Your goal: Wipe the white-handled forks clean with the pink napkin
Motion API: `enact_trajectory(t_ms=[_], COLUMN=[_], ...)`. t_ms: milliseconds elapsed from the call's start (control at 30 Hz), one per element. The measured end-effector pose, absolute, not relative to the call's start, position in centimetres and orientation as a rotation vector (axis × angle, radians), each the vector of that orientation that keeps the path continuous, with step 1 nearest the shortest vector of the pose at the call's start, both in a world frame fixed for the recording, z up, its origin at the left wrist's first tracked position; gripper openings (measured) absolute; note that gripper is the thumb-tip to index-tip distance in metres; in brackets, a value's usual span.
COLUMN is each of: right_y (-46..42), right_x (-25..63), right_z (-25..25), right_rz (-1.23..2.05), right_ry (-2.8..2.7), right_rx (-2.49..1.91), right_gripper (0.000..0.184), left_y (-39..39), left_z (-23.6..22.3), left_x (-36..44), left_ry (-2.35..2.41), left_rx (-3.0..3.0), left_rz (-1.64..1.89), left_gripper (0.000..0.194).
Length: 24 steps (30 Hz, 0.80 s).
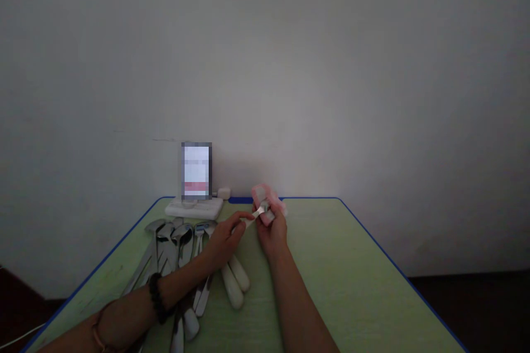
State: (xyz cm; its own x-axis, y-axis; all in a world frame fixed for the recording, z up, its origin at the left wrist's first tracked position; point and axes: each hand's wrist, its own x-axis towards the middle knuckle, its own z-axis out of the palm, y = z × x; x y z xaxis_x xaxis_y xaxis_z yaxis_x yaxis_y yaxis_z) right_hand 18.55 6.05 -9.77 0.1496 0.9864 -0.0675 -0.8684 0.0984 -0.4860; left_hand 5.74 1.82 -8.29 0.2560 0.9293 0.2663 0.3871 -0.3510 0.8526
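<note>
Left hand pinches a utensil, right hand clasps pink cloth, the screen too blurred to read

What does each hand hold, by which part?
Left hand: slim, pale, shiny-tipped utensil, by its handle. Right hand: crumpled pink-and-white cloth, by its lower part.

The screen is all fuzzy squares, so its words can't be read. The left arm covers parts of some spoons. The tip of the small tool is too tiny to name. The pink cloth hides part of the right hand. The bottom edge cuts off the bench and right arm.
</note>
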Motion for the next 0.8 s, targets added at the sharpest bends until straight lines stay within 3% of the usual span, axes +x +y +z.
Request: enact_trajectory(t_ms=[300,533,800], right_y=[5.3,5.5,6.1], right_x=[18.1,18.1,18.1], right_z=[-8.7,-9.7,-10.2], right_rz=[1.391,1.375,1.401], right_ry=[-0.47,-0.436,-0.383], right_rx=[-0.429,-0.543,-0.606], right_gripper=[0.029,0.016,0.019], left_y=[1.9,1.5,1.5], left_z=[-8.5,-8.0,-8.0], left_x=[5.7,5.8,5.7], left_ry=[1.203,1.233,1.197], left_rx=[1.929,1.939,1.938], left_rz=[1.023,1.049,1.03], left_gripper=[0.023,0.018,0.017])
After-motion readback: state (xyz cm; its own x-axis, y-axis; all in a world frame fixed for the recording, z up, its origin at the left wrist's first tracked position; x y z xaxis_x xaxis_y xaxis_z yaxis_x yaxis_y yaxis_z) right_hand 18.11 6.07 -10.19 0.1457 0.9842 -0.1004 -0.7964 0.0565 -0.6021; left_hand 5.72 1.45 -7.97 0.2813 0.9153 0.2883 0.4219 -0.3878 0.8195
